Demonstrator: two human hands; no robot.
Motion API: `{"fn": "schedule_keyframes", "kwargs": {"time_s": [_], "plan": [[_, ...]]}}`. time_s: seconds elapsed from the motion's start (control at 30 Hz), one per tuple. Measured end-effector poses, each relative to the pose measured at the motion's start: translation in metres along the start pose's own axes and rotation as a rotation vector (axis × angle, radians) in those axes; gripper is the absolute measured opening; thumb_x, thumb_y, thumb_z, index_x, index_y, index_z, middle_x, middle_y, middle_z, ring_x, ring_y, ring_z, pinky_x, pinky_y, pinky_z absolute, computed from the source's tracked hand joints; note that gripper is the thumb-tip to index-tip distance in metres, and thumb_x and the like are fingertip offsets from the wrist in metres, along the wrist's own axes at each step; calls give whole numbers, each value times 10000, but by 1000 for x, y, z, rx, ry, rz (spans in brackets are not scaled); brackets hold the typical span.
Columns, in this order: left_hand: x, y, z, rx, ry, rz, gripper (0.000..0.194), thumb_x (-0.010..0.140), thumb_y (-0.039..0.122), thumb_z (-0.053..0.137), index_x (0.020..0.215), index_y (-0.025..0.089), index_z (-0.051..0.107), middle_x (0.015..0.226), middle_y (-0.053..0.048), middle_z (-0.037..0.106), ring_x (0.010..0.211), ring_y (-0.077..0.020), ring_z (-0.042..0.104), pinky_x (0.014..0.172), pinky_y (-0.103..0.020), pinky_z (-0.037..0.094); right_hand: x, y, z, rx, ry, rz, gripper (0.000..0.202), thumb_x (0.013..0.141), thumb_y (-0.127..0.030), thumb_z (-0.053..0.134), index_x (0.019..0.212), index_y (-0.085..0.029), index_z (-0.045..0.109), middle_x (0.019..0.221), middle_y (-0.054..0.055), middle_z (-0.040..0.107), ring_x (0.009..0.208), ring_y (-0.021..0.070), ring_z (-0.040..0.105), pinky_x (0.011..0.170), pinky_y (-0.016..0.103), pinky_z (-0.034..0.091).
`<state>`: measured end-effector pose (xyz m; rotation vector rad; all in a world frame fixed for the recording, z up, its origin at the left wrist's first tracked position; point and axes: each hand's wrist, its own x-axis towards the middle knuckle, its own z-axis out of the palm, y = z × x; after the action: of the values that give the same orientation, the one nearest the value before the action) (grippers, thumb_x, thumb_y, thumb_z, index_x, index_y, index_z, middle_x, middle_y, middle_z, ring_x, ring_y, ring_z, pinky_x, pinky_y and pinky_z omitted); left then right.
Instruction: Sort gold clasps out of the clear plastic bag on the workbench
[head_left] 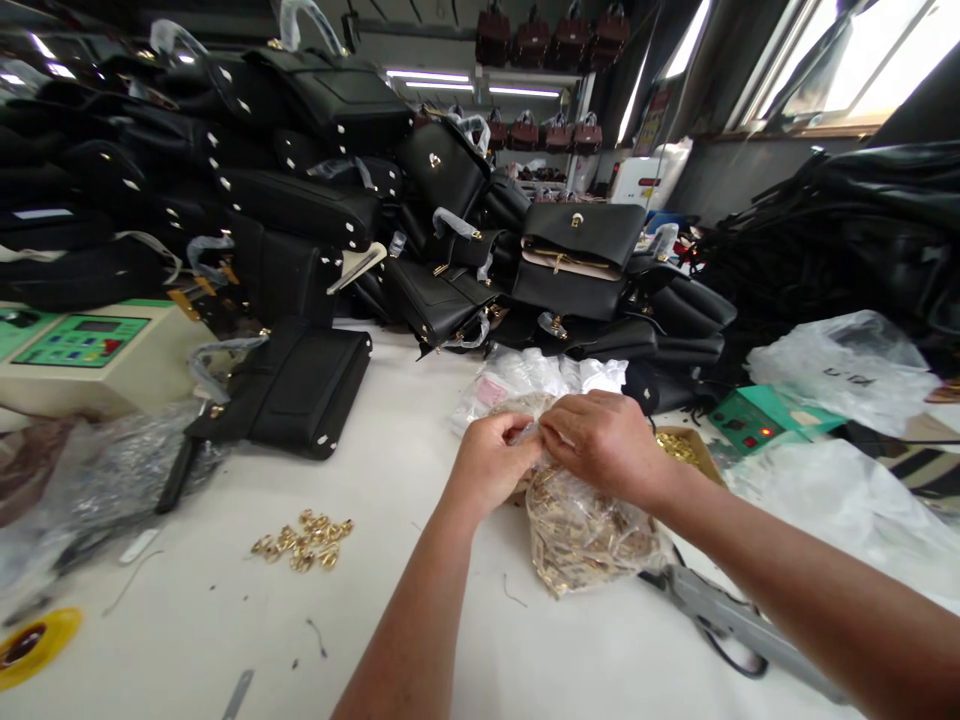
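I see my left hand (491, 462) and my right hand (604, 440) meeting at the top of a clear plastic bag of gold hardware (585, 530). The fingers of both hands are pinched tight on the gathered mouth of the bag, thumbs and forefingers nearly touching each other across the crinkled film. The bag rests on the white tabletop (390, 620) directly beneath my fingers, its bulk sagging just below and toward my right wrist.

Left of my fingers, well apart, a small loose heap of gold rings (304, 540) lies on the tabletop. Beyond that heap lies a flat black handbag (300, 385), and behind my fingers rises a stack of black handbags (315, 180). Just beside my right hand sits a small box of gold pieces (679, 447), with a green device (757, 420) showing a red light past it. Grey pliers (720, 615) lie under my right forearm. Writing on a plastic bag (840, 370) to the far right is too blurred to read.
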<state>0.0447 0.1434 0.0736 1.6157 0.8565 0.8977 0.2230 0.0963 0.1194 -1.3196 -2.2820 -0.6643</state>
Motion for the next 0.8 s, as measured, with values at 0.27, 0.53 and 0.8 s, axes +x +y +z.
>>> {"fn": "schedule_keyframes", "kwargs": {"time_s": [0.27, 0.53, 0.8], "plan": [[-1, 7, 0, 104, 31, 20, 170, 742, 206, 596, 846, 140, 713, 702, 19, 563, 664, -104, 477, 583, -227, 335, 24, 18, -1, -22, -71, -143, 156, 911, -170, 558, 765, -156, 613, 746, 30, 581, 637, 147, 411, 652, 343, 249], [0, 8, -4, 107, 68, 35, 196, 808, 322, 632, 871, 161, 724, 694, 19, 534, 644, -100, 444, 579, -221, 337, 36, 24, 1, 156, -96, -101, 226, 1034, -259, 502, 965, -169, 698, 896, 52, 649, 764, 144, 565, 702, 307, 358], [-4, 16, -8, -67, 23, -26, 344, 869, 476, 648, 866, 134, 690, 638, 5, 540, 525, -87, 431, 520, -209, 357, -17, 1, -2, 508, 32, 341, 187, 875, -168, 624, 1054, -193, 674, 970, 38, 646, 848, 153, 613, 767, 286, 471]]}}
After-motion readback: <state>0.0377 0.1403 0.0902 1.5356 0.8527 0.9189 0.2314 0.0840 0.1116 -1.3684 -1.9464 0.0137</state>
